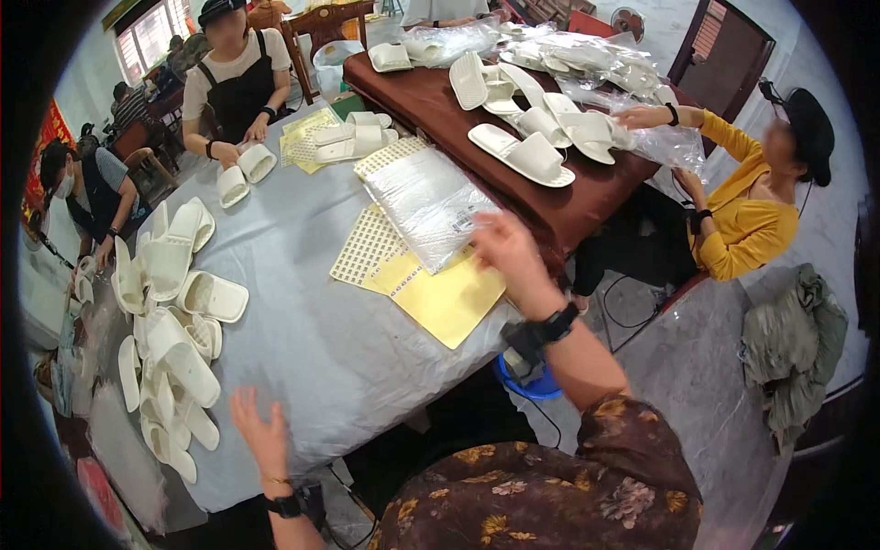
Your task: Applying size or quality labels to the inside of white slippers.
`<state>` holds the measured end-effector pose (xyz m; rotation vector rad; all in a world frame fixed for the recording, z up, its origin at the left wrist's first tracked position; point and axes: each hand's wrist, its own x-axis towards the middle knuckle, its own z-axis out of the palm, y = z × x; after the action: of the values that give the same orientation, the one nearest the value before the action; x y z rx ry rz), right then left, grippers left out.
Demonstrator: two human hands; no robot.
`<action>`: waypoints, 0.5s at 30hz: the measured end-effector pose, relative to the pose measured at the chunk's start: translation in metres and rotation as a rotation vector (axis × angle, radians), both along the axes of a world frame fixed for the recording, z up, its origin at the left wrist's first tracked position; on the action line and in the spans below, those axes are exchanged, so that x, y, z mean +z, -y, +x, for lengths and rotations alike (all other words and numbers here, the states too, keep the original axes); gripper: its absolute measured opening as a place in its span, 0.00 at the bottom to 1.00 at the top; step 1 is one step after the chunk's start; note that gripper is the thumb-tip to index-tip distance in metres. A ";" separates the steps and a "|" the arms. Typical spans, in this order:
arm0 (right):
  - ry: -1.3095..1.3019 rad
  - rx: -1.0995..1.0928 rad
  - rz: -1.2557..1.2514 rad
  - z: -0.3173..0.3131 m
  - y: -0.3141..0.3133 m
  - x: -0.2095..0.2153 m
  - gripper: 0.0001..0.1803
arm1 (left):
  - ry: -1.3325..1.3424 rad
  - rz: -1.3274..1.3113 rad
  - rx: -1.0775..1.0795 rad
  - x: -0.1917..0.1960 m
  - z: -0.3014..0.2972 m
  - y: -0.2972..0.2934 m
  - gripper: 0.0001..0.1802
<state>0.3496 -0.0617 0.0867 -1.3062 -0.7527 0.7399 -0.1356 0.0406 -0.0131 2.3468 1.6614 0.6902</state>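
Note:
My right hand (506, 249) reaches out over the near edge of a stack of clear plastic bags (423, 200) lying on yellow sticker sheets (446, 299); its fingers are blurred and hold nothing I can see. My left hand (260, 433) hovers open over the front edge of the grey-covered table (312, 339), close to a pile of white slippers (170, 321) at the left.
A brown-covered table (568, 202) at the back right carries more white slippers (524, 154) and bagged ones. A person in yellow (752, 220) handles a bag there. A person in a black apron (234, 87) holds two slippers. Another masked person (87, 197) sits left. A blue bucket (527, 380) stands below.

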 end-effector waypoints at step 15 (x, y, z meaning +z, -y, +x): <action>0.224 -0.645 -0.448 0.234 -0.017 -0.025 0.15 | 0.187 -0.022 -0.082 -0.009 0.042 0.062 0.25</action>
<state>0.5841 -0.0451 0.0616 -1.9319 -0.2973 0.2395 -0.0940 -0.0216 -0.0219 2.2436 1.4778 0.8417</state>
